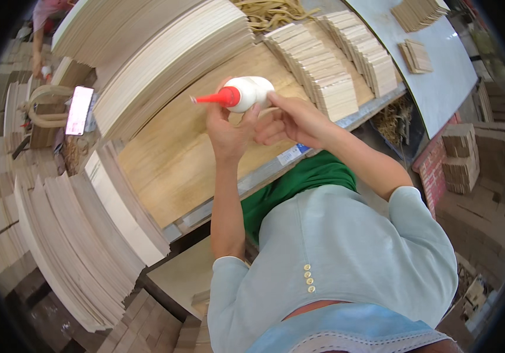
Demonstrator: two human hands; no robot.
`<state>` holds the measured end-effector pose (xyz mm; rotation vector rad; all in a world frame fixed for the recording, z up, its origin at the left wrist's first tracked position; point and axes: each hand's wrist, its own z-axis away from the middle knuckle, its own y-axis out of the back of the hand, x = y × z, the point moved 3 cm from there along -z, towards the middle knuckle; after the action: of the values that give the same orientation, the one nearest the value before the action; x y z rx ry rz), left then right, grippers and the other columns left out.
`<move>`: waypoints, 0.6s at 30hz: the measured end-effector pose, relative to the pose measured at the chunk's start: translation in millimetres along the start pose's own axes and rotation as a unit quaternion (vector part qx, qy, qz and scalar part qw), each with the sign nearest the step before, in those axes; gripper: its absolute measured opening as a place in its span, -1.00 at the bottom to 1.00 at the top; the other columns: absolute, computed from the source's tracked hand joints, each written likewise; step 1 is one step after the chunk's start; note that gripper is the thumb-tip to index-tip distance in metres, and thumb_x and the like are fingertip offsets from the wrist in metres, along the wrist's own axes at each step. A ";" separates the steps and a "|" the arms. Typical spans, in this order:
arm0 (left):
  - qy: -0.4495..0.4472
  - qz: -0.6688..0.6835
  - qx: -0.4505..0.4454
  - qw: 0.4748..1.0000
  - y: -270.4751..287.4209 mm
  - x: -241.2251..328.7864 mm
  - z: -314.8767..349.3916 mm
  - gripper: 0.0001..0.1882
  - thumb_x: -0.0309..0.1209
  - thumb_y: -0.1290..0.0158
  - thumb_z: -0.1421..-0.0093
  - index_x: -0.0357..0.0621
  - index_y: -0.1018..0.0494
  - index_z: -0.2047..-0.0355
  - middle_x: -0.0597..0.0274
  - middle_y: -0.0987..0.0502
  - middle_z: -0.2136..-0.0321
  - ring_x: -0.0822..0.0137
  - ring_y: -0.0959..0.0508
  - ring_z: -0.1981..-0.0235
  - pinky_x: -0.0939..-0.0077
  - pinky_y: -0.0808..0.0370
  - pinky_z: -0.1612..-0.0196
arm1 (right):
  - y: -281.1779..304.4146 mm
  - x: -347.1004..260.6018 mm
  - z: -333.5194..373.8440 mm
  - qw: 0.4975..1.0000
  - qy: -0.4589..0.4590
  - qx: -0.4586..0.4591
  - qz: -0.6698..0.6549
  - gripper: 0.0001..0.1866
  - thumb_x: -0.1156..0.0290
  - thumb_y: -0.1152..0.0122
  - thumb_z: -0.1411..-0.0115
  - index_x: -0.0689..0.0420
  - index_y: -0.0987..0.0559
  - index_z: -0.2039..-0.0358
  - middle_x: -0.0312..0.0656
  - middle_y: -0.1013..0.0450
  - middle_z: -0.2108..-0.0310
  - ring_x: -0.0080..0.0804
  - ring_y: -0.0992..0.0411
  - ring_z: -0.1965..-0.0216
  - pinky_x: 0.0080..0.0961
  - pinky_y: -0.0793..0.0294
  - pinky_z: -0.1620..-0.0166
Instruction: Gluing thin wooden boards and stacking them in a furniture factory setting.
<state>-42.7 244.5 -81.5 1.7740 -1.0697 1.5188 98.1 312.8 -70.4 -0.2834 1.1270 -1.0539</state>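
A white glue bottle [252, 94] with a long red nozzle lies sideways above the workbench [205, 154], its tip toward the left. My left hand [227, 132] grips it from below, partly hidden behind the bottle, with the thumb up along its side. At the rounded base, my right hand [290, 120] presses a fingertip against the white plastic, while its other fingers curl in under it. Nearest beyond the hands stands a row of thin wooden slats [317, 73] at the bench's right side.
Tall stacks of long boards [170, 65] rise at the far left of the bench. More curved boards [76, 247] stand at lower left. A lit phone [79, 110] is propped by them. Another person's arm [37, 50] shows at upper left. A grey sheet [423, 88] holds small slats [415, 57].
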 end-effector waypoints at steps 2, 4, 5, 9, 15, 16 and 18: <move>0.031 0.073 0.017 0.997 3.9 1.4 -4.1 -0.39 -0.55 -0.25 0.00 -0.26 -0.30 -0.08 0.15 -0.44 0.03 0.29 -0.48 0.01 0.40 -0.44 -0.04 | 2.7 -5.0 8.4 0.998 -0.030 -0.007 0.058 -0.51 0.11 0.03 -0.35 0.22 -0.33 -0.11 -0.19 -0.51 0.34 -0.28 -0.55 0.30 -0.37 -0.55 0.16; 0.069 0.099 0.014 0.993 5.2 10.8 -2.7 -0.46 -0.52 -0.26 -0.02 -0.30 -0.34 -0.01 0.17 -0.47 0.09 0.35 -0.50 0.06 0.41 -0.45 -0.02 | 7.1 -14.7 17.9 0.931 0.004 0.034 0.363 -0.52 0.31 -0.11 -0.28 0.22 -0.30 -0.15 -0.15 -0.49 0.25 -0.30 -0.52 0.18 -0.45 -0.51 0.11; 0.066 0.093 0.012 0.993 5.6 14.6 -2.4 -0.46 -0.52 -0.26 -0.02 -0.30 -0.34 -0.01 0.17 -0.47 0.09 0.35 -0.50 0.06 0.41 -0.45 -0.02 | 6.1 -14.1 19.0 0.932 0.009 0.031 0.361 -0.52 0.31 -0.11 -0.28 0.22 -0.30 -0.15 -0.15 -0.49 0.25 -0.30 -0.52 0.18 -0.45 -0.51 0.11; 0.115 -0.038 -0.011 0.993 -6.1 27.7 3.0 -0.47 -0.49 -0.31 0.04 -0.27 -0.39 0.04 0.18 -0.51 0.16 0.35 -0.52 0.11 0.43 -0.45 0.01 | -0.1 -28.3 27.8 0.802 0.289 0.108 0.512 -0.33 0.39 -0.31 -0.07 0.21 -0.27 -0.17 -0.05 -0.43 0.08 -0.22 -0.44 0.03 -0.40 -0.47 0.05; 0.157 -0.090 -0.030 0.983 -25.4 28.4 15.9 -0.45 -0.46 -0.37 0.13 -0.25 -0.41 0.11 0.17 -0.52 0.22 0.31 -0.52 0.16 0.42 -0.44 0.04 | -11.9 -23.4 25.7 0.804 0.280 0.066 0.521 -0.26 0.38 -0.39 0.02 0.15 -0.26 -0.16 0.03 -0.39 0.03 -0.06 -0.42 0.03 -0.29 -0.43 -0.01; 0.155 -0.120 -0.033 0.980 -26.3 30.4 17.3 -0.46 -0.44 -0.38 0.13 -0.25 -0.41 0.13 0.17 -0.52 0.23 0.32 -0.52 0.18 0.42 -0.44 0.05 | -8.2 -20.0 26.3 0.820 0.266 0.065 0.503 -0.25 0.39 -0.39 0.02 0.14 -0.25 -0.17 0.05 -0.38 0.02 -0.05 -0.41 0.01 -0.29 -0.42 -0.01; 0.160 -0.136 -0.038 0.977 -31.7 33.6 18.9 -0.44 -0.40 -0.41 0.16 -0.25 -0.40 0.16 0.18 -0.51 0.24 0.34 -0.51 0.22 0.42 -0.44 0.10 | -1.7 -19.8 28.9 0.847 0.246 0.048 0.468 -0.24 0.40 -0.39 0.03 0.13 -0.25 -0.18 0.03 -0.38 0.01 -0.06 -0.41 0.01 -0.30 -0.42 -0.01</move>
<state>-4.6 238.4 -49.8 1.4886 -0.6866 1.5053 120.8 319.1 -44.3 0.6242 1.4267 -0.2811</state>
